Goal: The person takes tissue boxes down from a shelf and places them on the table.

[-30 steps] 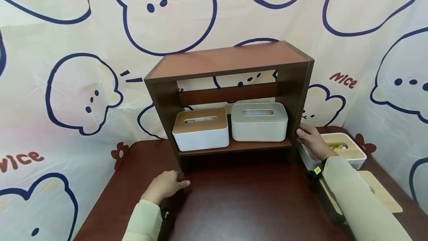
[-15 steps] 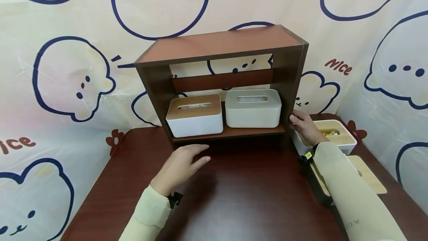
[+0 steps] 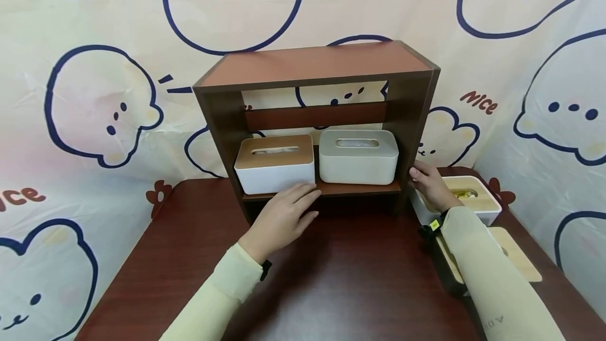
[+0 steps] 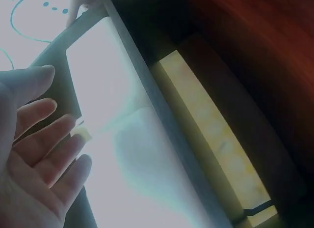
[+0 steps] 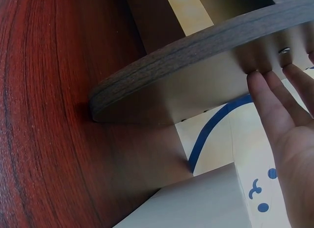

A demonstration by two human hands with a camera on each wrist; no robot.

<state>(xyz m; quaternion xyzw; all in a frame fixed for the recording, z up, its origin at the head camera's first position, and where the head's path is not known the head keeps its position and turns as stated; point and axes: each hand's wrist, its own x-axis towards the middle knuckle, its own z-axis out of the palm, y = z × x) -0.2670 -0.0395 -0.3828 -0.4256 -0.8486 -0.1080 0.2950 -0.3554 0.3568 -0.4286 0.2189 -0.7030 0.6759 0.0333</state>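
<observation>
A small wooden shelf unit (image 3: 326, 67) stands on the dark red-brown table. Two tissue boxes sit side by side on its board: a white one with a brown lid (image 3: 275, 175) and a pale grey-green one (image 3: 358, 162). My left hand (image 3: 280, 221) hovers before the front edge of that board, near the white box's lower right corner, fingers extended and holding nothing. Against the unit's right side panel (image 5: 196, 88), the fingertips of my right hand (image 5: 289, 110) press, with the fingers fairly straight. In the left wrist view the boxes are washed out by glare.
To the right of the unit is a white box with a light wood lid (image 3: 480, 196). Nearer me sits a dark box with a light wood lid (image 3: 518, 257), partly hidden by my right sleeve. A patterned cloth (image 3: 118, 120) hangs behind and beside the table.
My left hand has risen from the table by the unit's lower left and moved right to the front of the board. The right hand stays at the side panel.
</observation>
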